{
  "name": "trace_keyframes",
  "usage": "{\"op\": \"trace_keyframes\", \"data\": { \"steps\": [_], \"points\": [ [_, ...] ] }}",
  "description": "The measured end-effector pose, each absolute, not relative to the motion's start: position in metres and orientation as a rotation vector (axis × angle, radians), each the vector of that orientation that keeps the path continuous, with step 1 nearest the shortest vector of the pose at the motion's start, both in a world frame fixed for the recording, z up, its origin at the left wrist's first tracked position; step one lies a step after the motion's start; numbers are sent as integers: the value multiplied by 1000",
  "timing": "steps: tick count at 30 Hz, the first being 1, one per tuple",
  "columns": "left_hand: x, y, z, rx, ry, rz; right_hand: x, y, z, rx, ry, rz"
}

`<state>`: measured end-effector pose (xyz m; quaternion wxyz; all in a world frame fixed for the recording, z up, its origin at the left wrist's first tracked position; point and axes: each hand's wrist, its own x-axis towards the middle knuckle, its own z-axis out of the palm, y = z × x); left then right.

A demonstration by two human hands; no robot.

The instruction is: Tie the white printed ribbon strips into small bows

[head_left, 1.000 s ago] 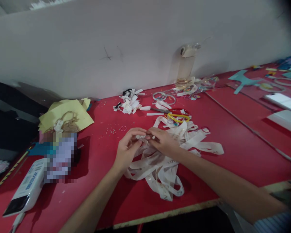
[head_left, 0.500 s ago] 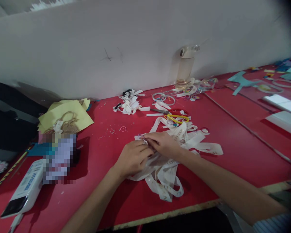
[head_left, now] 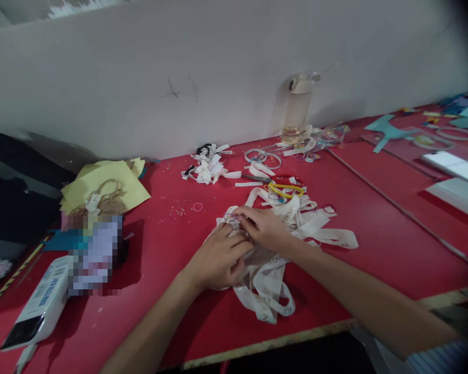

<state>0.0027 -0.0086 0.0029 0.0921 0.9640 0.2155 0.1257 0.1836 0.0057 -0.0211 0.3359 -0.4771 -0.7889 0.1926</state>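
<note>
White ribbon (head_left: pixel 267 291) with gold lettering lies in loops on the red table (head_left: pixel 171 322), partly under both hands. My left hand (head_left: pixel 218 255) is closed on the gathered ribbon from the near left side, fingers curled over it. From the right, my right hand (head_left: pixel 265 228) pinches the same bunch, thumb and forefinger touching its top. A pinkish-purple thin band (head_left: pixel 234 215) shows at the bunched ribbon by the fingertips; how it runs round the ribbon is partly hidden. A small pink elastic ring (head_left: pixel 197 206) lies apart to the left.
Behind the ribbon lie red-handled scissors (head_left: pixel 288 180) and a yellow ring (head_left: pixel 288 191). A clear bottle (head_left: pixel 297 114) stands by the wall. To the left are yellow sheets (head_left: pixel 132 182) and a white packet (head_left: pixel 49 291); a phone (head_left: pixel 454 165) lies at right.
My left hand has turned and its fingers have shifted up and left over the bunch. More gathered white ribbon now shows above the fingertips. My right hand stays nearly in place.
</note>
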Motion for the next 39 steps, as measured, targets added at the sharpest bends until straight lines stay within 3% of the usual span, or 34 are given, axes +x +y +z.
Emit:
{"op": "trace_keyframes", "data": {
  "steps": [25,31,39],
  "points": [
    [1,-4,-4,2948,711,385,183,6,-17,-1195,-2100,606],
    [1,-4,0,3010,943,438,185,4,-16,-1207,-2005,562],
    [3,-8,3,3016,792,396,183,7,-12,-1153,-1696,565]
  ]
}}
